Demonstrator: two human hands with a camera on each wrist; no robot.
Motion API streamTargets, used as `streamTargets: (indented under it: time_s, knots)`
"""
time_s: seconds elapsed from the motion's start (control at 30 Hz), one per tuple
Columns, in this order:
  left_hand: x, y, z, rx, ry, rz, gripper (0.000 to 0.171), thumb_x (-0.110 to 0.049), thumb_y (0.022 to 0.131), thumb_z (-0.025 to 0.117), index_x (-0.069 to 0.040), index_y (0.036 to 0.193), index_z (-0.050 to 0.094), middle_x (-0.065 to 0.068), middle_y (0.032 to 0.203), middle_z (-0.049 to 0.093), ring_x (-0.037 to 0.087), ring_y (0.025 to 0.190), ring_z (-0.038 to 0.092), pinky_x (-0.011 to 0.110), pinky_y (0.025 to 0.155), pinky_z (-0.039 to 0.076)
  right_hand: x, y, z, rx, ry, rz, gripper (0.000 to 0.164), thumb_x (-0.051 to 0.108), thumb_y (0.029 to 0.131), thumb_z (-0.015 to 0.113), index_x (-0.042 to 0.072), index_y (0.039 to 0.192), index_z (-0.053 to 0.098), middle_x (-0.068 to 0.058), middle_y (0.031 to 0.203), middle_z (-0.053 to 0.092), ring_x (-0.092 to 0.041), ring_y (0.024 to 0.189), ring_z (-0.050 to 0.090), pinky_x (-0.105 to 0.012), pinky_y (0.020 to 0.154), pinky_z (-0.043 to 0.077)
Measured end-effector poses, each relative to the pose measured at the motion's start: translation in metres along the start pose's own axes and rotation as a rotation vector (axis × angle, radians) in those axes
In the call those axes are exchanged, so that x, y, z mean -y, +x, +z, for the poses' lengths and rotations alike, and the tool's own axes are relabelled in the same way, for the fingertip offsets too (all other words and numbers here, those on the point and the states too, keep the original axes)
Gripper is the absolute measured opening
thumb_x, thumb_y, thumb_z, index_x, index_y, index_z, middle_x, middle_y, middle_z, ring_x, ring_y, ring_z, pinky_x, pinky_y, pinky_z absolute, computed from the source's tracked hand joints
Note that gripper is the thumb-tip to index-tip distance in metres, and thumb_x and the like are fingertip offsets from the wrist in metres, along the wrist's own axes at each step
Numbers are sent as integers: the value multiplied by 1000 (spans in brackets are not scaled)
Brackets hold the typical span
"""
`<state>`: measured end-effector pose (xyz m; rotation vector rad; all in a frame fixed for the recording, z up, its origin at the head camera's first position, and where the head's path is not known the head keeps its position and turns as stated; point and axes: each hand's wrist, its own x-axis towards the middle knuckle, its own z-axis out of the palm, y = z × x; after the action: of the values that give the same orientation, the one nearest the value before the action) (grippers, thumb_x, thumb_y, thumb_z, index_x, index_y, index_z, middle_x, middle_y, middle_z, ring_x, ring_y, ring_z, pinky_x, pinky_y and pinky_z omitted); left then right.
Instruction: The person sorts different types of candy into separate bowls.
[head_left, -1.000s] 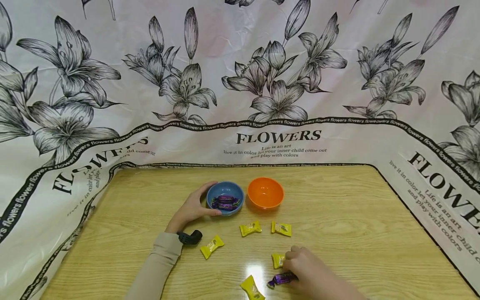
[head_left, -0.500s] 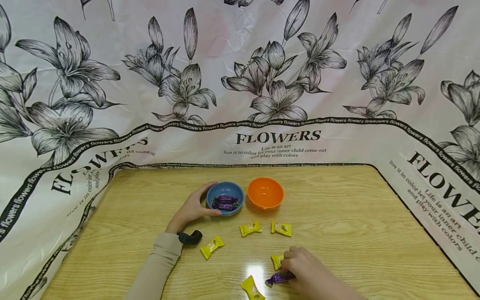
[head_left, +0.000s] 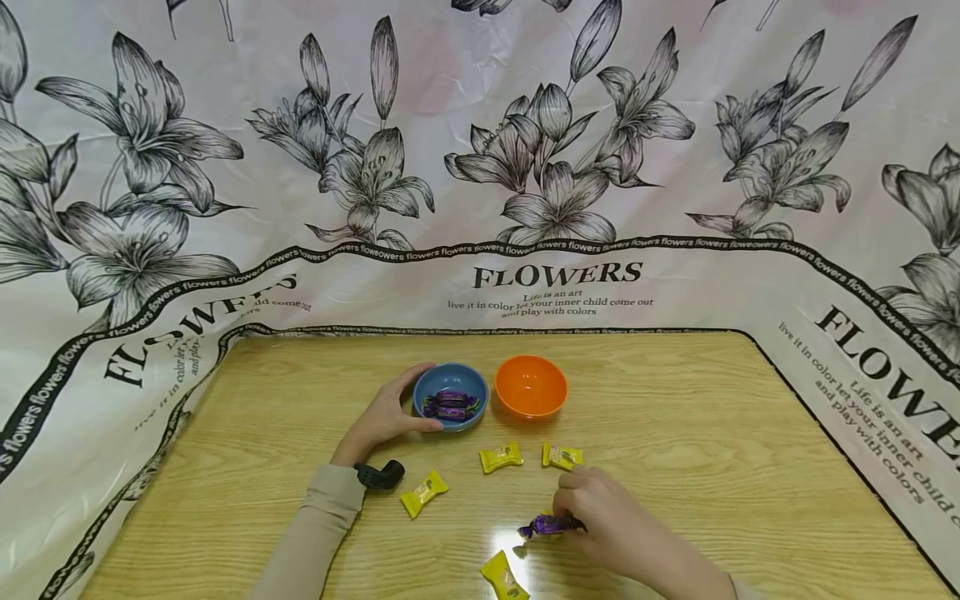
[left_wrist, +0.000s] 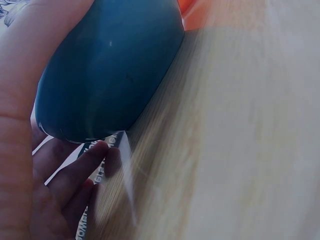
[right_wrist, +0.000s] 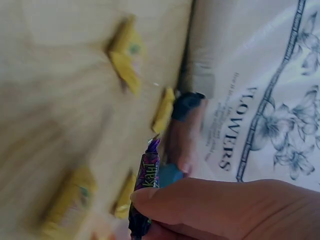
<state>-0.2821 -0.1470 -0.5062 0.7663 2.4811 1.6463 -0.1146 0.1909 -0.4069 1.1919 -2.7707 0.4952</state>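
My left hand [head_left: 384, 417] holds the blue bowl [head_left: 448, 379] from its left side, thumb at the near rim and fingers round the far side. Several purple-wrapped candies [head_left: 452, 407] lie inside that bowl. My right hand [head_left: 607, 521] pinches another purple-wrapped candy [head_left: 547, 525] between thumb and fingers, above the table's near half. In the right wrist view this candy [right_wrist: 149, 172] points away from the thumb, lettering on its wrapper showing. An orange bowl [head_left: 531, 387] with nothing in it stands just right of the blue one.
Yellow-wrapped candies lie scattered on the wooden table [head_left: 712, 433]: one [head_left: 501, 457] below the bowls, one [head_left: 562, 456] just beyond my right hand, one [head_left: 424, 493] by the left wrist, one [head_left: 506, 575] at the near edge. A flower-printed sheet [head_left: 555, 287] encloses the table's back and sides.
My right hand has picked up the purple candy and moved it forward and slightly left, covering the yellow candy beside it. The left hand and both bowls stay put.
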Motion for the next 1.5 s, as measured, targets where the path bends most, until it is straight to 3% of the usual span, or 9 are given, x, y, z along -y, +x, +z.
streamTargets:
  time_s: [0.2,0.33,0.57,0.87,1.23,1.5]
  knots:
    - [2,0,0,4,-1,4,103,-33,68,93,-13,153,38,6,154,41,31,145,30,56,117,22,1,22,-13,-21,35,48,23,1,68,84,15,75,67,12,77,57,-4,71,41,-25,63,41]
    - [2,0,-1,2,-5,10,103,-31,68,93,-12,153,38,7,154,41,32,144,31,56,117,22,0,38,-15,-75,48,30,21,2,70,83,15,77,68,10,78,58,-6,72,45,-28,67,45]
    - [2,1,-1,10,-8,13,104,-31,69,93,-12,154,37,6,154,40,31,145,31,54,117,23,-7,68,-9,-192,106,-5,17,-1,72,81,9,81,70,3,82,62,-15,77,54,-29,69,49]
    - [3,2,-1,9,-1,9,102,-29,69,93,-13,153,38,5,153,42,30,144,32,54,118,22,-22,118,8,-256,189,30,11,1,79,79,5,86,72,-1,80,59,-19,76,50,-29,68,44]
    - [2,1,0,18,-1,8,101,-34,72,91,-14,154,37,5,154,41,30,143,33,56,116,26,-35,161,45,-127,214,207,8,7,82,77,5,90,74,-5,90,65,-23,88,58,-39,79,52]
    - [3,0,-1,13,-4,-5,101,-35,71,91,-16,154,37,5,153,41,29,142,35,55,115,28,-37,178,51,-44,120,192,8,8,79,79,5,86,77,-3,83,64,-20,81,57,-34,74,52]
